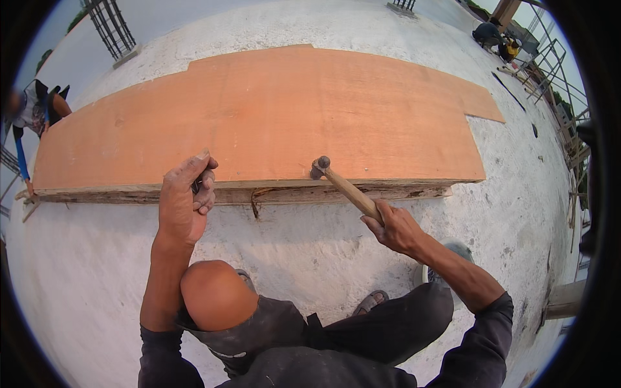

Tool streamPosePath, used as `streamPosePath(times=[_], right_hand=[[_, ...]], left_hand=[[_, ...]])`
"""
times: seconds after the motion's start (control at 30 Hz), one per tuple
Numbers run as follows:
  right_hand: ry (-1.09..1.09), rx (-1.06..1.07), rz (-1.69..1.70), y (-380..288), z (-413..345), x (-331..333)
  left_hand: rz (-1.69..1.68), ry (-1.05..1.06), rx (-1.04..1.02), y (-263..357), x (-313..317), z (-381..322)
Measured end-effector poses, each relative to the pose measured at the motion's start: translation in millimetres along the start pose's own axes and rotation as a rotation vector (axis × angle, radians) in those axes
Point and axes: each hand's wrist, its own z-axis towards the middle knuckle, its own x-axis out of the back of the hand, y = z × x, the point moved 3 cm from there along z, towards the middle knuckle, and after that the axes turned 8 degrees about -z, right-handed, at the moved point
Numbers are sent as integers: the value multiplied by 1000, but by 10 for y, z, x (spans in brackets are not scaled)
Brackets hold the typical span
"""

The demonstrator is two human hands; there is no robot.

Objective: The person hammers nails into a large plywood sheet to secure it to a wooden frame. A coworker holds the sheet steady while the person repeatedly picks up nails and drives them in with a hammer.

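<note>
My right hand (395, 225) grips the wooden handle of a hammer (352, 192). The hammer's dark metal head is at the near edge of a large orange-brown plywood sheet (271, 116). Over the sheet's near edge, to the left, my left hand (189, 186) is curled around a small dark object (196, 186), mostly hidden by the fingers; it may be nails. Small nail heads show along the near edge, one (366, 169) right of the hammer and another (238, 173) left of it. Beneath the sheet runs a rough timber beam (310, 194).
At the sheet's left end, a person (36, 109) has a hand near its corner. By my right knee stands a bucket (432, 274), partly hidden by my forearm. Rebar columns (110, 29) rise from the pale concrete floor (514, 213). People (495, 39) and scaffolding (553, 63) are far right.
</note>
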Motion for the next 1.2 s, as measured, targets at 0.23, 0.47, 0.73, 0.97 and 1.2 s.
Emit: streamPosePath(times=[0.23, 0.47, 0.73, 0.97, 1.2], right_hand=[[256, -610, 233, 935, -896, 193], [284, -1480, 111, 2267, -2582, 204], [61, -1834, 548, 2568, -3943, -518], [82, -2037, 857, 1919, -4084, -263], [392, -1969, 1247, 1452, -3455, 60]], left_hand=[[426, -473, -473, -97, -541, -983], [82, 196, 616, -598, -804, -657], [295, 104, 1169, -756, -1182, -842], [510, -34, 1242, -686, -1132, -1297], [348, -53, 1193, -738, -890, -2040]])
